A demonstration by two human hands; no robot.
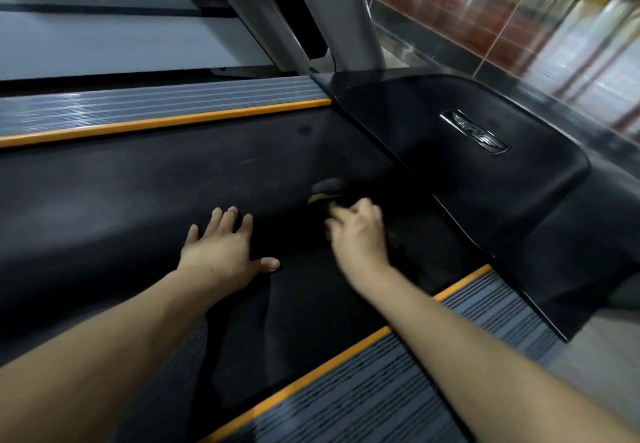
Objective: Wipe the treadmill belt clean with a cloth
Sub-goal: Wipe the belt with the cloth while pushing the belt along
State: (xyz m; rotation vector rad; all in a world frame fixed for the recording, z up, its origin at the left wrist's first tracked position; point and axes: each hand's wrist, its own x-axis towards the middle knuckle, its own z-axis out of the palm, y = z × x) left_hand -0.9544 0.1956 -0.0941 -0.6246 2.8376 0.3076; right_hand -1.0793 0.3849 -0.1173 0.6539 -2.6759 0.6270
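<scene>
- Right hand [358,231]: fingers curled in a grip on a dark cloth [327,190], blurred; a yellow-green patch shows at the cloth's near edge.
- Cloth: bunched just beyond the knuckles, lying on the treadmill belt [138,200], close to the motor cover.
- Left hand [221,247]: beside the grip, released, fingers spread flat and pressed on the belt.
- Motor cover [485,200]: black, glossy, just past the grip, bearing a silver badge [474,133].
- Side rails [156,110]: grey, ribbed, orange-edged, flanking the belt.
- Upright post [349,20]: grey, well beyond the cover.
</scene>
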